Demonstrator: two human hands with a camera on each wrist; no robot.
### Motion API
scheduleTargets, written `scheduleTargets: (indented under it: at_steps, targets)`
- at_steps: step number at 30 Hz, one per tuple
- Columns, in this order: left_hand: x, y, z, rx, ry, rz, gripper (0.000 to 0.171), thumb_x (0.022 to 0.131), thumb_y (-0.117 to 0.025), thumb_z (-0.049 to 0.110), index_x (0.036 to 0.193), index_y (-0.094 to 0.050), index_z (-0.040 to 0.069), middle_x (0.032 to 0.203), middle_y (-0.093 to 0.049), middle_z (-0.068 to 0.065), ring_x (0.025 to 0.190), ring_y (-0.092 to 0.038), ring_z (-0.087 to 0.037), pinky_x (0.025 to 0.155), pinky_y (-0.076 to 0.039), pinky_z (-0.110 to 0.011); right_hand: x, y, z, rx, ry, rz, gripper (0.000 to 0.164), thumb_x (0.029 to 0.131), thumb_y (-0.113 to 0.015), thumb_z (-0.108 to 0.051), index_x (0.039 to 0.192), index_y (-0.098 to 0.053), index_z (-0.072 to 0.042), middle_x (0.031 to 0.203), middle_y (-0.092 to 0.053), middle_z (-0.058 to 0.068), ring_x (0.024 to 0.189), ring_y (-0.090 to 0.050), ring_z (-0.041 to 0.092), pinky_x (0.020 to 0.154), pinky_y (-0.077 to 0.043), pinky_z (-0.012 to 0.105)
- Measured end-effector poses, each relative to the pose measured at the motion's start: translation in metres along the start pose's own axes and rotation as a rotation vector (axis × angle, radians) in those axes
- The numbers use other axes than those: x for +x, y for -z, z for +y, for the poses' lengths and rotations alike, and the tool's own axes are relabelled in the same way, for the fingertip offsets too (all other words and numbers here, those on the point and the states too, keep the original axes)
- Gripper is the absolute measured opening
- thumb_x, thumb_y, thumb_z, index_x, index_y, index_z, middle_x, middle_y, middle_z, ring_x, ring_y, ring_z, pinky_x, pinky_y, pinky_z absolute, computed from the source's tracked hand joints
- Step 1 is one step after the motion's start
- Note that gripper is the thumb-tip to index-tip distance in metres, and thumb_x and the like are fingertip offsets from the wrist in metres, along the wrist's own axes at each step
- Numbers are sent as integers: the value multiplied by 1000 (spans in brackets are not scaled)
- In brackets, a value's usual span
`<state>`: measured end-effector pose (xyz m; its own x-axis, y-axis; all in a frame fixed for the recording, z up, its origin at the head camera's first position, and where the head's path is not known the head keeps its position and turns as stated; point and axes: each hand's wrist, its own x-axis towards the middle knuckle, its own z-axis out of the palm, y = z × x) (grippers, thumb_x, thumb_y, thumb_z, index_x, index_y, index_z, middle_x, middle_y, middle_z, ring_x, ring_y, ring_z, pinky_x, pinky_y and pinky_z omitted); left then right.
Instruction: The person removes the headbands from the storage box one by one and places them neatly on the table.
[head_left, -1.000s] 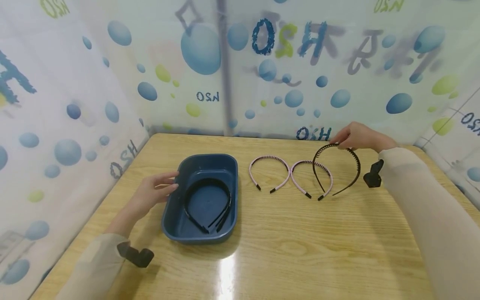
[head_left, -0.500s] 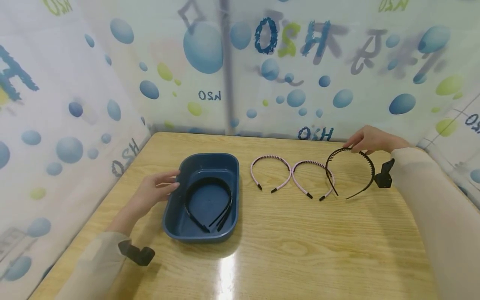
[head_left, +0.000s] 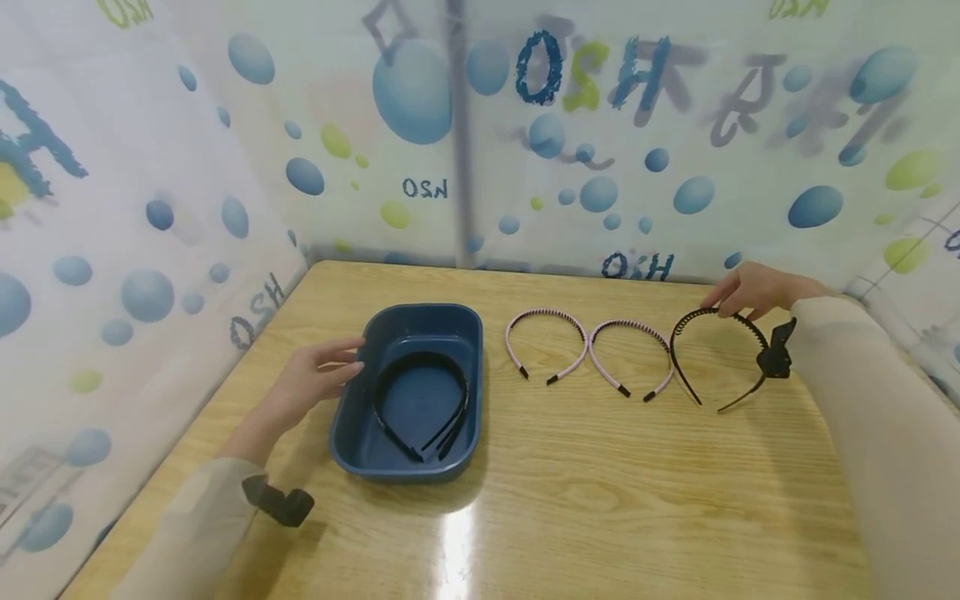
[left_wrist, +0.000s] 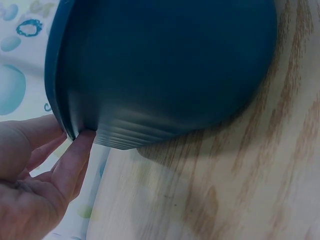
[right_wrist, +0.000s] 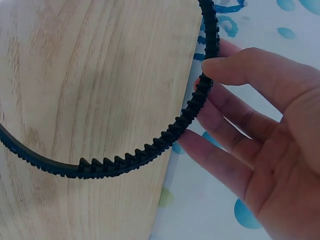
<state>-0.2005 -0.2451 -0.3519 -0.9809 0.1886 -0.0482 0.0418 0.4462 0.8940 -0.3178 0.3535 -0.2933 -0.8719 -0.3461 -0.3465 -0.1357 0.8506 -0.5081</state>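
My right hand (head_left: 757, 289) pinches a black toothed headband (head_left: 678, 333) by the top of its arch, with the two ends pointing toward me. In the right wrist view, the thumb lies on the toothed inner side of the black headband (right_wrist: 165, 140) and the fingers are behind it. Two pink headbands with dark tips lie side by side to its left, the nearer pink headband (head_left: 596, 354) close beside the black one. My left hand (head_left: 318, 375) grips the left rim of a blue plastic basin (head_left: 477, 375); its fingertips pinch the basin's edge (left_wrist: 56, 95) in the left wrist view.
Black headbands (head_left: 377, 408) lie overlapping inside the basin. The other pink headband (head_left: 512, 350) lies nearer the basin. All stand on a wooden table (head_left: 600, 500), with a bubble-patterned curtain (head_left: 495, 150) hanging along its back and left sides.
My right hand has carried the black headband to the right and lowered it toward the table, off the right pink headband it overlapped. My left hand has stayed at the basin.
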Motion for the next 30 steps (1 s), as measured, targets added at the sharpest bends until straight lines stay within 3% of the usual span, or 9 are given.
scheduleTargets:
  at_steps: [10,18,30]
  targets:
    - [1,-1,2,-4,-4,-5,52,92,-58,21,137,-41,2,125,-45,-28,115,-46,-39,82,-49,-38,2,-7,9,-6,-37,-56,30,84,-59,-4,112,-61,7,112,-57,29,105,-47,48,74,-49,52]
    - [2,0,1,-13,1,-10,53,91,-59,21,137,-41,3,125,-45,-27,115,-46,-39,83,-49,-38,7,-17,19,-22,-42,-63,29,85,-56,-3,112,-62,6,116,-53,32,109,-43,51,75,-49,50]
    - [3,0,0,-13,16,4,52,91,-59,20,136,-42,2,125,-45,-28,115,-46,-39,81,-50,-37,13,-31,29,-38,8,32,28,82,-56,1,108,-62,8,113,-53,34,97,-52,42,67,-51,45]
